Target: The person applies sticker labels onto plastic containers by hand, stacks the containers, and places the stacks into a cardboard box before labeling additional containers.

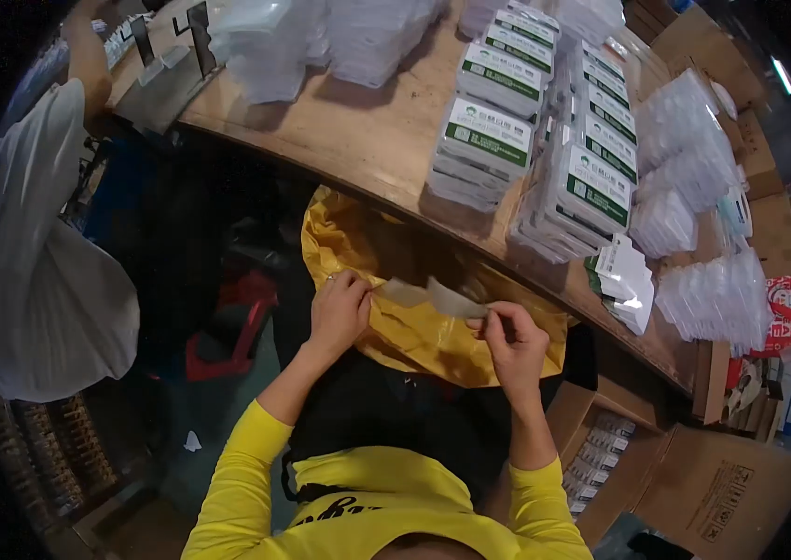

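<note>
In the head view, the translucent film (456, 301) is held between the two hands, over the yellow bag (423, 341), which lies open below the near edge of the worktop (367, 140). The left hand (340, 308) has its fingers closed in a pinch on the film's left end; the right hand (512, 345) pinches the right end between thumb and fingers. Whether the film is one piece or two, I cannot tell.

An open cardboard box (633, 403) stands below the worktop's right part, with at least five clear packs (598, 457) visible in it. A red bag (787, 313) is beyond the worktop's right corner.

On the worktop, green-and-white labelled packs (486, 135) form two rows running from the near edge toward the far side, at least four stacks in each. One loose pile of white cards (626, 280) lies at the near edge, toward the right corner. Clear plastic cases (713, 299) are heaped along the right edge and more along the far left part; both are too overlapped to count. Two dark metal brackets (200, 39) stand at the left end, near one other person (50, 252).
</note>
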`<state>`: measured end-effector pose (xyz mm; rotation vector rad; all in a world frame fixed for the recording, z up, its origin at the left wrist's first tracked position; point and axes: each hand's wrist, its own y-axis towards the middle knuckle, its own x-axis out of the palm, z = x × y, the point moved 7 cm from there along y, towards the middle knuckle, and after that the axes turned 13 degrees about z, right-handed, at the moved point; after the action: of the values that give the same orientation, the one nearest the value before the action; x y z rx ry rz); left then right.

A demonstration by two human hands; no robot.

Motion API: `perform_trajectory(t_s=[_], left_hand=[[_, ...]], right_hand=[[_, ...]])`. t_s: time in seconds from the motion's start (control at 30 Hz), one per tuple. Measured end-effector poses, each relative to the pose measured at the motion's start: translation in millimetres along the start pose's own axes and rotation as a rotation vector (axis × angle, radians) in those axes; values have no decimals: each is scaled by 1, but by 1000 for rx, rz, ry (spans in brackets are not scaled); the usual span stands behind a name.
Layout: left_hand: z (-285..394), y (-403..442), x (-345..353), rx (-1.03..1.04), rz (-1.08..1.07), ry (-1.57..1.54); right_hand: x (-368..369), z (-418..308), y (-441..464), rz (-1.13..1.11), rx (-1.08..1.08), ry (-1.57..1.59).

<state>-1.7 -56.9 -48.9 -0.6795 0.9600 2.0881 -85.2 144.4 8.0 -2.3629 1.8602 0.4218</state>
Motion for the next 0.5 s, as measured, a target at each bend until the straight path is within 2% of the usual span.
perform_trajectory(t_s=[0.03,0.07,0.13,0.17,0.2,0.27,0.3,0.37,0.4,0.43,0.5], left_hand=[[-5,9,6,-13,-102,106],[-3,23,1,30,-59,45],[13,67,-20,113,10,-80],[25,95,-39,180,125,-89],[39,128,-61,248,239,-104],[60,191,-99,481,461,-32],[67,224,-111,545,480,29],[77,279,-125,743,650,304],[74,309,-125,767,647,412],[68,332,-124,756,603,479],[46,375,-118,581,353,508]], right_hand=[[-4,-5,3,18,-22,77],[-8,-9,4,31,-43,156],[-9,-2,2,28,-51,108],[-7,-7,2,32,-74,131],[-5,-20,3,-8,-135,15],[0,-24,1,-19,-240,55],[2,-20,-1,-39,-170,97],[6,-16,-6,-31,-46,203],[6,-15,-9,-37,-76,151],[5,-12,-11,-36,-10,205],[7,-7,-17,-32,121,313]])
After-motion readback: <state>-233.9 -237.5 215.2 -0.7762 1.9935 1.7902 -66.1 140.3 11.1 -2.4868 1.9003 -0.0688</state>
